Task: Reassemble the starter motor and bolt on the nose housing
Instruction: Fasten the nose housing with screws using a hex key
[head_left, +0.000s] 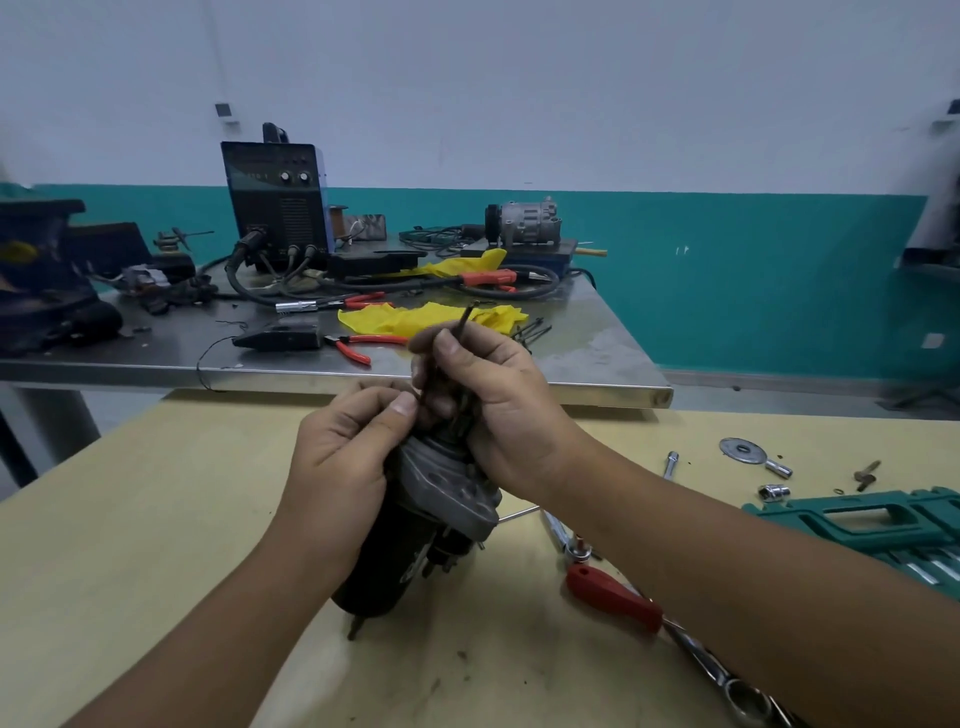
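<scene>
Starter motor (415, 540) upright on surface (156, 519), nose end up. Left hand (348, 447) curled, gripping upper housing, thumb pressing near top. Right hand (483, 395) pinches thin dark rod (462, 325), fingers closed round it. Judgement: feeding rod down into motor. Keep rod in line with bore, steady body with left hand, don't force. Screwdriver (613, 597) near.

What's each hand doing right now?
Left hand: grips the starter motor near its top.
Right hand: pinches a thin dark rod upright over the motor.
</scene>
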